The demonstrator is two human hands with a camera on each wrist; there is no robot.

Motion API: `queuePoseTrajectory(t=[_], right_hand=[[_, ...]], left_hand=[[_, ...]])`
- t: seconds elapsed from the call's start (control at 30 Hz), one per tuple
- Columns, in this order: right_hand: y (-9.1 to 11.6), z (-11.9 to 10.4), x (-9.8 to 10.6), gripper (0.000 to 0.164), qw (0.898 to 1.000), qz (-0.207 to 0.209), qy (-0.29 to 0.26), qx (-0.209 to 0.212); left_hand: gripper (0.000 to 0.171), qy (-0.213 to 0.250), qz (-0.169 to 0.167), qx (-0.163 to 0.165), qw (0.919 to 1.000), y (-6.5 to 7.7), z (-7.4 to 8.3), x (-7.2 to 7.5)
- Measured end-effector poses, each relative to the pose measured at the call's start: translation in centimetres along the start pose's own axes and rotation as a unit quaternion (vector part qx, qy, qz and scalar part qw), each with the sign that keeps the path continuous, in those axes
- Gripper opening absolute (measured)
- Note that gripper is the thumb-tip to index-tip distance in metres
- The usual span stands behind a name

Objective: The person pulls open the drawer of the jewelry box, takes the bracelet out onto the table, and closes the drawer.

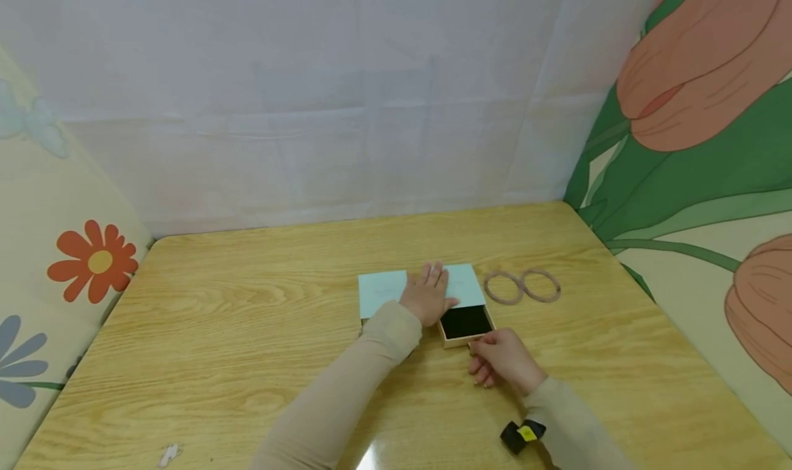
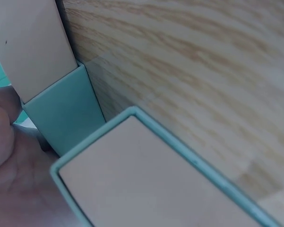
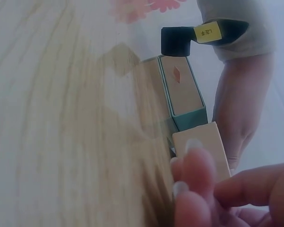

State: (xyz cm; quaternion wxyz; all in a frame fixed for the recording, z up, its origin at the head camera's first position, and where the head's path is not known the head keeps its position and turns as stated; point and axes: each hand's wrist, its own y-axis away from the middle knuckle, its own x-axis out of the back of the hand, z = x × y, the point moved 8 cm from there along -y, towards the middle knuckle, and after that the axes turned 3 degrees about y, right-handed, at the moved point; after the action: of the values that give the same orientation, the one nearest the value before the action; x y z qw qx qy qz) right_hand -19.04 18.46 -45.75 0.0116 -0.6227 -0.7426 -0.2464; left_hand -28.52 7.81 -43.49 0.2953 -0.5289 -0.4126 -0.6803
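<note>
Two light-blue drawer boxes lie side by side on the wooden table. My left hand (image 1: 427,298) rests on the right box's sleeve (image 1: 465,286), its fingers straight and pointing away from me. From that sleeve the cream drawer (image 1: 456,343) sticks out toward me, showing a black lining (image 1: 467,321). At the drawer's front right corner, my right hand (image 1: 507,359) pinches the front between thumb and fingers; the exact contact is hidden. The left box (image 1: 380,293) is closed, and a small orange diamond tab (image 3: 176,74) shows on its front in the right wrist view.
Two thin ring-shaped bracelets, the left one (image 1: 486,291) and the right one (image 1: 559,289), lie right of the boxes. A small white object (image 1: 168,454) is near the table's front left. A white cloth (image 1: 309,126) hangs behind the table (image 1: 235,332).
</note>
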Motion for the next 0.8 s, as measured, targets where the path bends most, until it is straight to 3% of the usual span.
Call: queuePoseTrajectory(t=[0.8], right_hand=[[-1.2, -0.3, 0.0, 0.028, 1.0, -0.008, 0.014, 0.006]], left_hand=[[0.066, -0.003, -0.001, -0.003, 1.0, 0.3, 0.1, 0.4]])
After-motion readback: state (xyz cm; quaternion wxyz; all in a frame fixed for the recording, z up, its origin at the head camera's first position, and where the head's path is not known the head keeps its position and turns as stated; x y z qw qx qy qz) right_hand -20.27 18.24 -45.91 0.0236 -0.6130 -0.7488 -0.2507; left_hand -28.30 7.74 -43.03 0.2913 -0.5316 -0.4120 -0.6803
